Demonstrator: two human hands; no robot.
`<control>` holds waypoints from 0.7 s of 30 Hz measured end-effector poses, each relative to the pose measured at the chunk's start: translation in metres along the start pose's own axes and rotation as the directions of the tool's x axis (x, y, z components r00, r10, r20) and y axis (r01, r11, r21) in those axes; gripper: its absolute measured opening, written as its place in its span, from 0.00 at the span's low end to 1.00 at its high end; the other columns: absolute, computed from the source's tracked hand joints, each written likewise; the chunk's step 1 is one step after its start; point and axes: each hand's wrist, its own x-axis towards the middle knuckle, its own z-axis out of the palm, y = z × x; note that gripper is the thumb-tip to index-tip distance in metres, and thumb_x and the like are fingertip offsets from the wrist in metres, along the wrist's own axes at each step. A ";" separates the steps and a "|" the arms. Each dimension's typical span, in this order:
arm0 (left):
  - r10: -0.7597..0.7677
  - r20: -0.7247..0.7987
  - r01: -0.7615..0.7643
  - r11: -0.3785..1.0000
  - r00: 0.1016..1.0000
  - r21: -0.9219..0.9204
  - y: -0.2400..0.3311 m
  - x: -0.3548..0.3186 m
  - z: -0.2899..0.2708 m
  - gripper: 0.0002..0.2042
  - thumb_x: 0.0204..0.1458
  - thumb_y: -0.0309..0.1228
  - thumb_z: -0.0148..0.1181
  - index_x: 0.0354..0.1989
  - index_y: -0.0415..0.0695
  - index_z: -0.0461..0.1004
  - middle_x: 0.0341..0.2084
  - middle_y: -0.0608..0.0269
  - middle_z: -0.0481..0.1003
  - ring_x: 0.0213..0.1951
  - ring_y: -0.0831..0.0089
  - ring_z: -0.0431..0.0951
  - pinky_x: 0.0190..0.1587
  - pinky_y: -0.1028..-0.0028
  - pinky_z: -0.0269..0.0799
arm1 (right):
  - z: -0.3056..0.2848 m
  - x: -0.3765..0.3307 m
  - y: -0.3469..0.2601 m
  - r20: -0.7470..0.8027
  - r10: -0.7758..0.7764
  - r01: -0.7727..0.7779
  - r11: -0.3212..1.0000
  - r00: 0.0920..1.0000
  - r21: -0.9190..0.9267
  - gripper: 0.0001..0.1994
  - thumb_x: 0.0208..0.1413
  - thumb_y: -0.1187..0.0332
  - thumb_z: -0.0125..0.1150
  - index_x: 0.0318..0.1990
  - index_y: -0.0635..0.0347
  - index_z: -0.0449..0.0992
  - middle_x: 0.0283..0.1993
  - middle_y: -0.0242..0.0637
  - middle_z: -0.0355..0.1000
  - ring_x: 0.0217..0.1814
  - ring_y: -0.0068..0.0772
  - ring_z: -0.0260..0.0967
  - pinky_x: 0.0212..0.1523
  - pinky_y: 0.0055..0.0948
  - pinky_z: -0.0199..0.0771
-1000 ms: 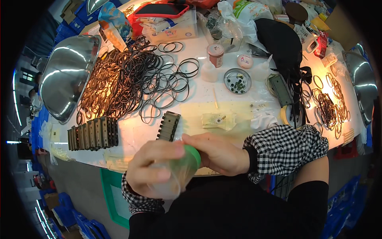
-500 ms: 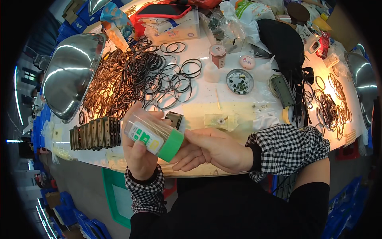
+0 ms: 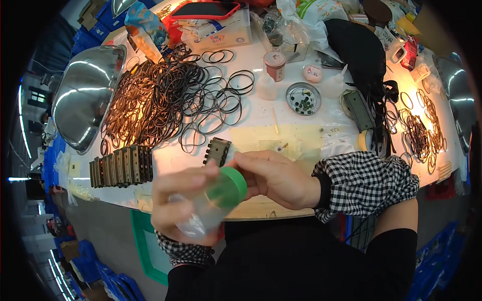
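Green-capped clear container (image 3: 213,201), tilted, lies in our left hand (image 3: 168,206) over the near edge of the tabletop (image 3: 271,212), that grip curled round its body (image 3: 200,219). Our right hand (image 3: 282,181) is at the green cap (image 3: 234,186), though blur keeps us from telling whether its grip pinches it. We judge the step to be working at the cap; the next move calls for steadying the body.

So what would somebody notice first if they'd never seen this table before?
Probably the big, tangled heap of thin dark rings on the left half of the white table. Beside it, at the far left, a shiny silver dome catches the light. Front and centre, the left hand holds a clear plastic jar with a green lid, the right hand near that lid.
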 end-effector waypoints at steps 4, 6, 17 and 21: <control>0.025 0.293 -0.053 0.995 0.956 0.089 0.021 0.023 0.007 0.15 0.45 0.21 0.67 0.43 0.45 0.78 0.49 0.45 0.70 0.49 0.49 0.76 0.55 0.51 0.72 | -0.001 0.001 0.007 -0.050 -0.001 0.003 0.999 0.999 0.048 0.22 0.68 0.52 0.42 0.50 0.63 0.73 0.44 0.36 0.75 0.45 0.25 0.73 0.46 0.28 0.75; 0.031 0.413 -0.102 0.983 0.910 0.151 0.025 0.030 0.006 0.17 0.45 0.20 0.65 0.45 0.46 0.77 0.47 0.46 0.71 0.48 0.50 0.77 0.55 0.52 0.72 | -0.003 -0.005 0.016 0.038 0.019 -0.019 1.000 0.999 0.015 0.21 0.69 0.54 0.41 0.49 0.63 0.74 0.45 0.35 0.74 0.45 0.23 0.71 0.47 0.25 0.73; 0.101 0.345 -0.214 0.928 0.933 0.306 0.009 0.022 0.015 0.18 0.41 0.26 0.71 0.43 0.44 0.79 0.46 0.47 0.71 0.45 0.53 0.77 0.49 0.59 0.77 | -0.006 0.000 0.010 -0.044 -0.006 0.000 0.989 0.999 -0.151 0.25 0.67 0.48 0.42 0.46 0.64 0.74 0.38 0.31 0.73 0.39 0.18 0.68 0.43 0.21 0.69; 0.073 0.268 -0.152 0.946 0.961 0.286 0.007 0.010 0.016 0.18 0.42 0.26 0.71 0.44 0.45 0.78 0.47 0.46 0.71 0.47 0.51 0.77 0.51 0.58 0.76 | -0.007 -0.002 0.013 -0.044 -0.061 0.050 0.974 0.997 -0.219 0.25 0.68 0.48 0.41 0.46 0.64 0.74 0.39 0.32 0.73 0.41 0.19 0.69 0.44 0.21 0.70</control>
